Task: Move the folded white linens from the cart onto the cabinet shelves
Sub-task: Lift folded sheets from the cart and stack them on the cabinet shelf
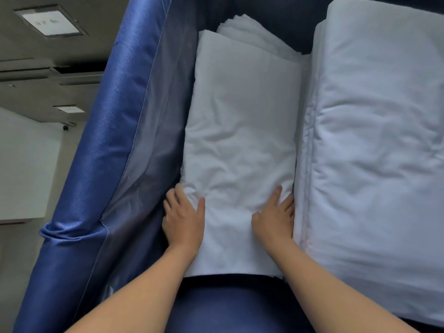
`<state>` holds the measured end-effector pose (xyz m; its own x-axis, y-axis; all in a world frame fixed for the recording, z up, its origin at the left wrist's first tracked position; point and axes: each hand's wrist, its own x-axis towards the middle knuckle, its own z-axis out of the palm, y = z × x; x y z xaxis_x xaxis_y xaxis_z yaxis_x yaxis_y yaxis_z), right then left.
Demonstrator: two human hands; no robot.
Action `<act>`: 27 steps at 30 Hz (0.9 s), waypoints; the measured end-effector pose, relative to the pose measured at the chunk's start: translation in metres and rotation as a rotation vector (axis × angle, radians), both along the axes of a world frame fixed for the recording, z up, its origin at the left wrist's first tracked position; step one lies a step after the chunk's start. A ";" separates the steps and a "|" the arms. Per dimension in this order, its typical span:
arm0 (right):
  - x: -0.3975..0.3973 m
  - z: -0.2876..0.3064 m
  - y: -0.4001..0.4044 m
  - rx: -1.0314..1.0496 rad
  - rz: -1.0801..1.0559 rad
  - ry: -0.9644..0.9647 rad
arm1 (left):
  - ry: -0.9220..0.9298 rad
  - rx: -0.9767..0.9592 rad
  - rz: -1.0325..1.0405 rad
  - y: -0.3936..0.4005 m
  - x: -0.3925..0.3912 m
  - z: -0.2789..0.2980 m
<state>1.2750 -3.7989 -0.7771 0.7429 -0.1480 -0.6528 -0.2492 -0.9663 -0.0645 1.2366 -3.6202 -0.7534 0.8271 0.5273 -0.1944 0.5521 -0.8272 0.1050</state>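
- I have both hands down in the cart (115, 131), one on each side of the near end of the left stack (242, 140) of folded linens.
- My left hand (183, 219) lies along the stack's left edge, thumb on top, fingers curling down between linen and cart liner; I take it as gripping the edge.
- My right hand (275, 217) sits at the right edge, thumb on top, fingers pushed into the gap beside the right stack (374, 140); how far they wrap under I cannot tell.
- To do this lift well, I judge I should get my fingers fully under the bundle on both sides, squeeze inward evenly, and raise it level so the folds do not slide apart.
- The top layer is already rumpled near my hands; pulling on that sheet alone would likely drag it loose.
- The cart is a blue fabric bin. It holds the narrower left stack, more folded linen (254, 37) behind it, and the thick right stack pressed against it.
- No cabinet is in view.
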 end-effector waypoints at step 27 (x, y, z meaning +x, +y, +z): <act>0.264 -0.032 0.029 0.334 0.234 -0.327 | -0.197 0.019 -0.416 0.016 0.300 -0.055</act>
